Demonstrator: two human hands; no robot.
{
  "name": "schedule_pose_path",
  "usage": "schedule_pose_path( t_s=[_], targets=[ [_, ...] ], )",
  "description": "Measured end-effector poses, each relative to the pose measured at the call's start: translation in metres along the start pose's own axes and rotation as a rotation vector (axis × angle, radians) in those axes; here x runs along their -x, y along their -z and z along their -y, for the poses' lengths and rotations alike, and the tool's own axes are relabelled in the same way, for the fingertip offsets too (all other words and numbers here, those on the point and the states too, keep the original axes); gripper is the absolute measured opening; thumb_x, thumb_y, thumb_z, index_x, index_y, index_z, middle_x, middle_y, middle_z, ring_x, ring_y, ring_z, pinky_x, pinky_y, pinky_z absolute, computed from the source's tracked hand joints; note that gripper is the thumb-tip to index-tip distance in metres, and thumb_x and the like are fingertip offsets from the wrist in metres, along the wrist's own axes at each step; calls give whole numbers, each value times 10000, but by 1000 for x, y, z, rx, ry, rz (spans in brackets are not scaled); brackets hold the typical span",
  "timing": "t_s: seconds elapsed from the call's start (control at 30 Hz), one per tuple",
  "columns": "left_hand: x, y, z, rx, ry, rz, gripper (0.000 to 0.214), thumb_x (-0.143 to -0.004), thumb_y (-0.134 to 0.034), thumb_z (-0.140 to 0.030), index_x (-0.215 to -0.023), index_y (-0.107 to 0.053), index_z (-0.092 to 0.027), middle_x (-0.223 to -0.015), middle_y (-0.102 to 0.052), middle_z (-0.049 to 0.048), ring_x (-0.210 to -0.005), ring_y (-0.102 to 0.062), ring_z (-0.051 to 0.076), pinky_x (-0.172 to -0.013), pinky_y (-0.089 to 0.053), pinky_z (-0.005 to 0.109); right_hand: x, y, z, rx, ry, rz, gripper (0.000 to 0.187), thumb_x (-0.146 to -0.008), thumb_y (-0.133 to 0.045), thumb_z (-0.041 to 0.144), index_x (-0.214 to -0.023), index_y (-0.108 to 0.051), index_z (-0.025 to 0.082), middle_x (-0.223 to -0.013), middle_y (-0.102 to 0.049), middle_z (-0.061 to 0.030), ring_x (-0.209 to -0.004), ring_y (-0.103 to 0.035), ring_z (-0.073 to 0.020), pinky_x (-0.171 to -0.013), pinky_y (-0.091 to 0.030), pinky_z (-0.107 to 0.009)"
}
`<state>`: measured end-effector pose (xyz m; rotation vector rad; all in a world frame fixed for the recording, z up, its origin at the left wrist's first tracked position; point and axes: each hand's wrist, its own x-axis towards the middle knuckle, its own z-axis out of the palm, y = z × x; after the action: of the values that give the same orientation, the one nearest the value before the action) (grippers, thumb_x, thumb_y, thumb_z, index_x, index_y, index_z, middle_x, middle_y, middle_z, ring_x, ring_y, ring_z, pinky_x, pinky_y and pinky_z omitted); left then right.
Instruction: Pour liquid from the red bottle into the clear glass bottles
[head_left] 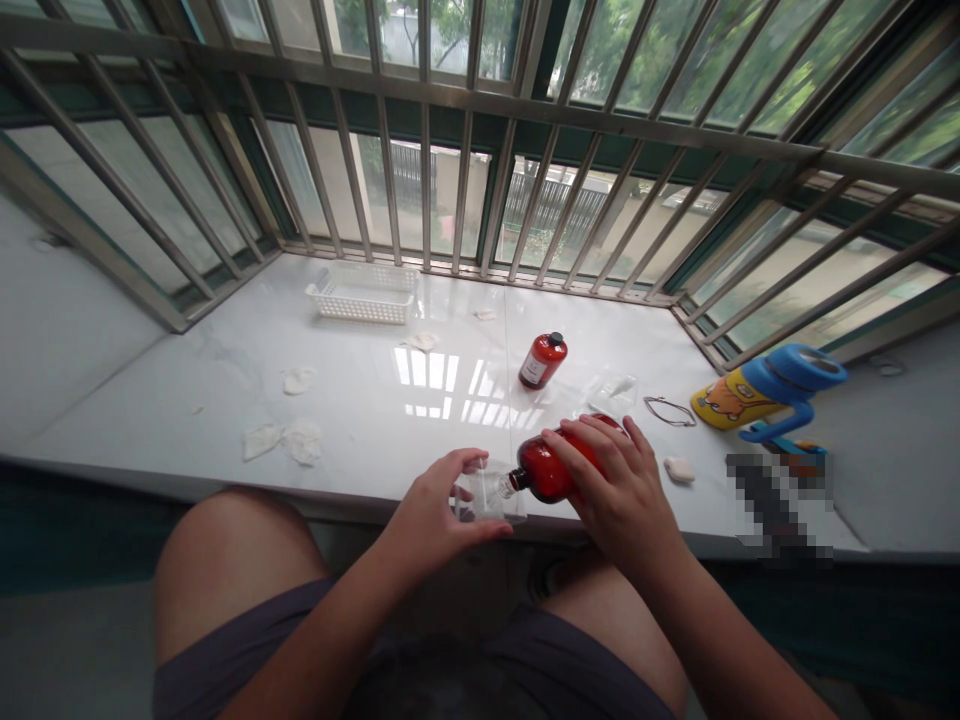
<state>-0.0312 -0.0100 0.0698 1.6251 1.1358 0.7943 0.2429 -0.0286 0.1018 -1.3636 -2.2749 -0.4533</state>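
Note:
My right hand is wrapped round a red bottle, tilted almost onto its side with its dark neck pointing left. In my left hand is a clear, square-sided container, gripped between thumb and fingers. The bottle's mouth is right at the clear container's opening; whether liquid is flowing I cannot tell. Both are held over the near edge of the white sill. Farther back stands a second red bottle with a black cap and a white label.
A white plastic basket sits near the barred window. Crumpled tissues lie on the left of the marble-look sill. To the right are clear plastic wrapping, a cord loop, a pale case and a blue-yellow flask.

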Motion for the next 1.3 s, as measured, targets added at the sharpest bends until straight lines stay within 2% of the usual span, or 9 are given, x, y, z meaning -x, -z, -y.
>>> schedule_pose_path(
  t_s=[0.87,1.3],
  targets=[
    [0,1,1,-12,36,21,761,-701,-975,-415,-1365,-634,-267,-1389,-690,116,-1238,-688,315,-967,-644,444,2,-4,-3,3,6,-8,593,-1007,-648,129,-1557,-543,324,-1490,-647,-99,-1442,-561,-328,-1314,-269,-631],
    [-1,0,3,-22,73,40,786,-691,-977,-419,-1376,-626,-259,-1407,-677,119,-1215,-691,318,-984,-633,447,0,-1,-4,14,6,-24,523,-1017,-656,131,-1506,-590,304,-1466,-664,-107,-1431,-570,-327,-1312,-253,-625]
  ],
)
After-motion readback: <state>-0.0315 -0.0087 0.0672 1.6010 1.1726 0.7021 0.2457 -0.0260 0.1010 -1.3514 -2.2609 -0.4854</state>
